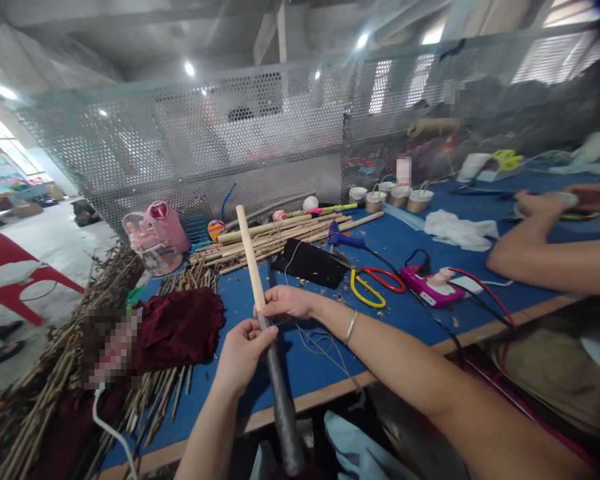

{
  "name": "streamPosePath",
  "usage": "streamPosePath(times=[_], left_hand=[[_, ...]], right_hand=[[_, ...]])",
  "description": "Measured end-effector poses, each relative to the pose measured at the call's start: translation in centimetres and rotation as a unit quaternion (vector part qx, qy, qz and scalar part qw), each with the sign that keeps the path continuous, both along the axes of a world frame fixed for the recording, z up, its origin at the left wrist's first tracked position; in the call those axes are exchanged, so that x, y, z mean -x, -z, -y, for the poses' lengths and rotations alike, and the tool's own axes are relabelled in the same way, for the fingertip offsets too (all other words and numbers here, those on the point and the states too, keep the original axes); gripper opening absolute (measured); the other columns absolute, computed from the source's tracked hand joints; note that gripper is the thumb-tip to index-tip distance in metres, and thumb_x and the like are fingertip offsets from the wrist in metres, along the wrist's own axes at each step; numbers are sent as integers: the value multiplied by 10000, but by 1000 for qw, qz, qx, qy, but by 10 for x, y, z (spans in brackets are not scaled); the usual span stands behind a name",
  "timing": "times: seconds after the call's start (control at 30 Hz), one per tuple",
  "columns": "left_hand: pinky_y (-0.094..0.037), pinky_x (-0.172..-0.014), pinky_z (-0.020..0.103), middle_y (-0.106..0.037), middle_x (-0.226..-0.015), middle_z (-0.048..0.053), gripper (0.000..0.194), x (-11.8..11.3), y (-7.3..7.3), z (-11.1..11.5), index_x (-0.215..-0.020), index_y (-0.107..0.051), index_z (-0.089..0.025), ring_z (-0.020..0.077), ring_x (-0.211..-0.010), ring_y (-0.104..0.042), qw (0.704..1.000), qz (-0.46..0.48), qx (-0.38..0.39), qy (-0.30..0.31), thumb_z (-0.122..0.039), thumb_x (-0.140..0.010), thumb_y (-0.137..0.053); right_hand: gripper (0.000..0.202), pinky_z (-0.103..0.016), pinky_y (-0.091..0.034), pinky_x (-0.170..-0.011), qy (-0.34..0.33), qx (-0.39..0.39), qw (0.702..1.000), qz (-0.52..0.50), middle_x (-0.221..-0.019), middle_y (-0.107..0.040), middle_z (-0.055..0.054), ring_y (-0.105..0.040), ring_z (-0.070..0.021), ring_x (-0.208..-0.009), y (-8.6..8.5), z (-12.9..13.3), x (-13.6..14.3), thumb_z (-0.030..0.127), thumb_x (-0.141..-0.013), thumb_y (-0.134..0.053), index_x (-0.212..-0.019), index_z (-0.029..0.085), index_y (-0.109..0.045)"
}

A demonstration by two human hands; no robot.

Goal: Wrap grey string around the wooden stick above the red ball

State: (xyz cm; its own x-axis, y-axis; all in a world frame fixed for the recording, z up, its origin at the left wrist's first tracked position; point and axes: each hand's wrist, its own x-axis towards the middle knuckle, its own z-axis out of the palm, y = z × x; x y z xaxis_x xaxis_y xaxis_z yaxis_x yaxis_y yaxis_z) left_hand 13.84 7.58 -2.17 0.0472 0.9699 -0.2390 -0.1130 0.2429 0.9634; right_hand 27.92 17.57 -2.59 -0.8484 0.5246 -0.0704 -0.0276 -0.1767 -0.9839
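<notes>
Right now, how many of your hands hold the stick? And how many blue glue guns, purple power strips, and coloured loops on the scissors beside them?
Hands (left, right) on stick: 2
Glue gun: 1
Power strip: 1
Scissor loops (yellow, red): 2
Total: 6

Left hand (247,347) is gripping dark grey shaft (280,400) near its top; right hand (289,305) is pinching pale rod (250,257) just above, where the two are meeting. Glue gun (347,238), scissors (375,287) and purple power strip (433,287) are lying on blue table (310,377), right of the rod. Dark red cloth (180,328) is lying left.
</notes>
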Motion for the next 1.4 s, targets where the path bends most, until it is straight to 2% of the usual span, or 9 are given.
streamPosePath(times=[0.13,0.27,0.47,0.53,0.67,0.77,0.93,1.17,1.4], left_hand=[[-419,-475,170,-676,-815,97,308,2,-3,3,-839,-596,-113,132,-638,-628,991,106,68,46,-329,-649,-705],[-474,-547,215,-670,-832,105,330,-1,-3,5,-956,-546,-135,150,-669,-637,990,120,69,25,-326,-708,-650],[-451,-520,210,-592,-836,45,431,10,-15,-31,-1112,-459,-168,110,-624,-571,990,-82,-55,-100,-330,-733,-587],[-442,-518,208,-581,-870,52,354,18,-22,-47,-1034,-522,-158,107,-633,-555,978,-151,-110,-94,-359,-745,-554],[-390,-448,209,-570,-653,11,434,22,-24,-53,-981,-552,-136,109,-510,-512,971,-216,-97,-21,-481,-717,-553],[-343,-420,196,-520,-540,-48,582,16,-17,-39,-1093,-491,-130,96,-450,-472,976,-193,-95,26,-456,-641,-657],[-292,-406,165,-442,-437,-106,729,10,-7,-23,-1234,-374,-107,61,-385,-404,992,-99,-79,0,-329,-628,-714],[-468,-564,236,-657,-843,82,727,16,-7,-19,-1284,-306,-180,165,-695,-640,990,113,33,79,-266,-674,-693],[-442,-543,227,-601,-700,8,626,11,7,-17,-1201,-408,-143,133,-613,-593,996,-18,-51,78,-339,-672,-679]], right_hand=[[384,-163,-133,-317,-28,14,999,-23,-537,-474,54,-243,-10,-350,3,-4,-3,388,-702,-654,-921,86,-566],[355,-162,-128,-308,-1,12,1000,-18,-495,-437,71,-239,-9,-341,6,-4,-1,397,-680,-675,-807,96,-537],[407,-161,-117,-301,7,24,1000,-11,-441,-346,108,-213,-11,-327,8,-3,1,428,-633,-704,-798,112,-509],[408,-164,-112,-300,14,27,999,-10,-437,-340,110,-206,-11,-322,9,-3,2,427,-619,-712,-781,118,-500],[369,-165,-107,-305,50,17,999,-8,-420,-330,112,-205,-9,-313,7,-2,4,414,-635,-698,-739,123,-497],[337,-164,-128,-316,75,6,997,3,-432,-361,100,-239,-9,-322,4,1,6,396,-660,-676,-764,113,-526],[311,-167,-140,-311,50,13,998,24,-419,-349,100,-233,-12,-316,3,1,6,395,-710,-638,-778,106,-546],[375,-159,-155,-315,-1,56,998,13,-513,-528,39,-319,-16,-313,8,-1,3,414,-715,-632,-903,98,-555],[370,-171,-129,-318,4,33,999,30,-483,-474,61,-258,-7,-317,9,-1,3,416,-717,-633,-872,88,-561]])
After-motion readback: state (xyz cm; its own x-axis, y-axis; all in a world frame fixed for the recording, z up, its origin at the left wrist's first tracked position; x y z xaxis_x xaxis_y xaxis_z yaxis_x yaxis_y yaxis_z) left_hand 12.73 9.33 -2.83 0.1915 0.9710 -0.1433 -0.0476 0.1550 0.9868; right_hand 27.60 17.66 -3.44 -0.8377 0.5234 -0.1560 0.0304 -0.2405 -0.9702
